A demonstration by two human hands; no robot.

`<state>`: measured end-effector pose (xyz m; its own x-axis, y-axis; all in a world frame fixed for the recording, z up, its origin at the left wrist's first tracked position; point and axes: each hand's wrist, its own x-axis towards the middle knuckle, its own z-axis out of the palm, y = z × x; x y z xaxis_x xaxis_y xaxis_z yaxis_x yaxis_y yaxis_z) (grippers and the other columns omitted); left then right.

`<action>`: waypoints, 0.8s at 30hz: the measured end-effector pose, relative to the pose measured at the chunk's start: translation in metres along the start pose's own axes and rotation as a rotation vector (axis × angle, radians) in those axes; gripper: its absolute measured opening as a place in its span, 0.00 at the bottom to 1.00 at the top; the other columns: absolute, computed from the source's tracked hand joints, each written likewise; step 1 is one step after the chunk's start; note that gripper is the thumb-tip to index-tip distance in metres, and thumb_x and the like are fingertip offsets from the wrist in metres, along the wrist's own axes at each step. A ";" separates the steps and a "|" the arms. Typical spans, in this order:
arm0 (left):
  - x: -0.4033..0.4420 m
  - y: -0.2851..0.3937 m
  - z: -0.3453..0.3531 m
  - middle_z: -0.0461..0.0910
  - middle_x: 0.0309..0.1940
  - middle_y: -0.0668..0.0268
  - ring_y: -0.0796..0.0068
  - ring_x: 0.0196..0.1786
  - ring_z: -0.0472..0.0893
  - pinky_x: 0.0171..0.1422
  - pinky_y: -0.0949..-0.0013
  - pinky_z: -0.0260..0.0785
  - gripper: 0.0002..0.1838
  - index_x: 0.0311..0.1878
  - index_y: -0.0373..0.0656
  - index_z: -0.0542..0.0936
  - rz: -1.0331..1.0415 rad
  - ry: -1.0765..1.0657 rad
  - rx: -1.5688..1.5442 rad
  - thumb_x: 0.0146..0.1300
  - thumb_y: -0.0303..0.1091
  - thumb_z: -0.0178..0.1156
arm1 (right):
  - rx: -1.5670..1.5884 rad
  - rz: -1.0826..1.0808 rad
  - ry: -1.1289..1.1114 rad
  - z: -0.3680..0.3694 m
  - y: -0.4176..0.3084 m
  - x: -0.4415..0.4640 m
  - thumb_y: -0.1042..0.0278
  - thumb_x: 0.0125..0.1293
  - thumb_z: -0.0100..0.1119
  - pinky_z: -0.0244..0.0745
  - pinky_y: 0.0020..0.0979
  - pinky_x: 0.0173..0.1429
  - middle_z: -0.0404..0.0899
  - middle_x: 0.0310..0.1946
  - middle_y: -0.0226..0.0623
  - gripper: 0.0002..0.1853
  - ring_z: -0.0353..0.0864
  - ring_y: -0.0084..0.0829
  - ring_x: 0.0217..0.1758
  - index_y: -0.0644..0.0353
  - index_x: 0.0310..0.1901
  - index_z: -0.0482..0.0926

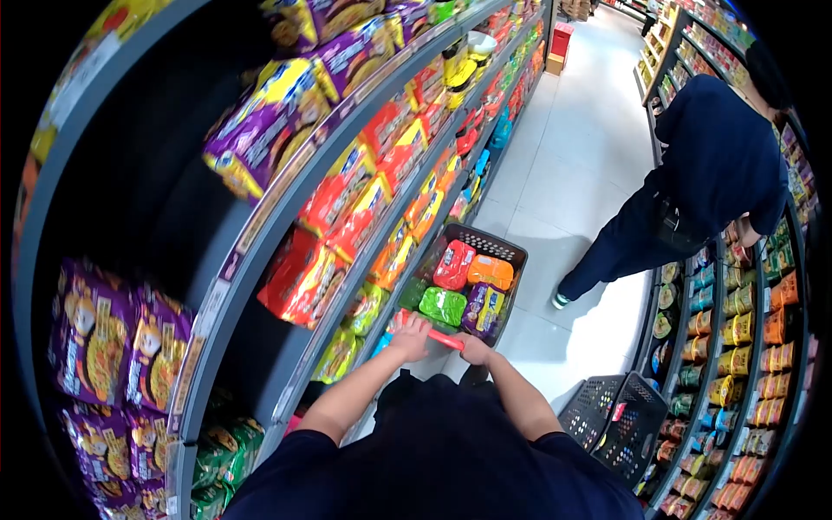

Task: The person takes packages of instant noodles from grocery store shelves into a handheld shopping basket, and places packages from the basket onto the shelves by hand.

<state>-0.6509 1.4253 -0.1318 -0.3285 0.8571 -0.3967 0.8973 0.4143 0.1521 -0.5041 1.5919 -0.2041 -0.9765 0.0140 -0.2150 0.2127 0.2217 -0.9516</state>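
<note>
My left hand point(411, 336) rests on the red handle point(444, 339) of a dark shopping basket point(515, 254), its fingers over the bar. At the handle's right end, my right hand point(475, 350) is closed round it. Inside the basket lie a red pack point(453, 264), an orange pack point(490, 272), a green pack point(443, 305) and a purple and yellow pack point(484, 310). The basket stands on the floor beside the left shelf.
Shelves point(217, 299) of noodle packs run along the left. A person in dark clothes point(715, 165) faces the right shelves point(715, 347). Another dark basket point(598, 403) is at the lower right. A red box point(560, 42) stands at the aisle's far end.
</note>
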 end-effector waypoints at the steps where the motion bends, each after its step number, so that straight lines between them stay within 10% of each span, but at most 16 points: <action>1: 0.010 0.003 -0.007 0.60 0.65 0.53 0.51 0.73 0.51 0.74 0.36 0.34 0.44 0.67 0.42 0.61 -0.009 -0.009 0.011 0.49 0.51 0.66 | -0.039 0.018 -0.012 -0.012 0.004 0.005 0.83 0.52 0.44 0.69 0.34 0.58 0.80 0.45 0.46 0.21 0.77 0.41 0.52 0.60 0.46 0.80; 14: 0.191 -0.007 -0.075 0.73 0.54 0.54 0.55 0.62 0.69 0.68 0.30 0.43 0.31 0.52 0.40 0.74 0.048 -0.174 0.015 0.53 0.55 0.62 | -0.185 0.142 0.020 -0.149 0.030 0.076 0.83 0.52 0.45 0.69 0.34 0.58 0.79 0.45 0.44 0.20 0.77 0.42 0.51 0.58 0.45 0.80; 19: 0.280 -0.022 -0.107 0.83 0.30 0.61 0.56 0.36 0.83 0.39 0.55 0.74 0.24 0.38 0.52 0.82 0.269 -0.331 -0.046 0.48 0.62 0.60 | -0.236 0.085 0.111 -0.205 0.031 0.097 0.81 0.53 0.47 0.69 0.36 0.59 0.78 0.46 0.46 0.20 0.76 0.45 0.53 0.56 0.47 0.79; 24: 0.341 -0.035 -0.113 0.83 0.36 0.58 0.56 0.41 0.82 0.43 0.55 0.75 0.24 0.40 0.49 0.83 0.328 -0.292 -0.093 0.48 0.57 0.60 | -0.352 0.120 0.316 -0.253 0.048 0.108 0.74 0.52 0.59 0.72 0.36 0.57 0.78 0.46 0.45 0.12 0.76 0.46 0.51 0.57 0.40 0.81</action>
<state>-0.8280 1.7376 -0.1703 0.0777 0.8312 -0.5506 0.9056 0.1721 0.3876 -0.6084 1.8507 -0.2177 -0.9201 0.3429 -0.1893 0.3529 0.5158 -0.7807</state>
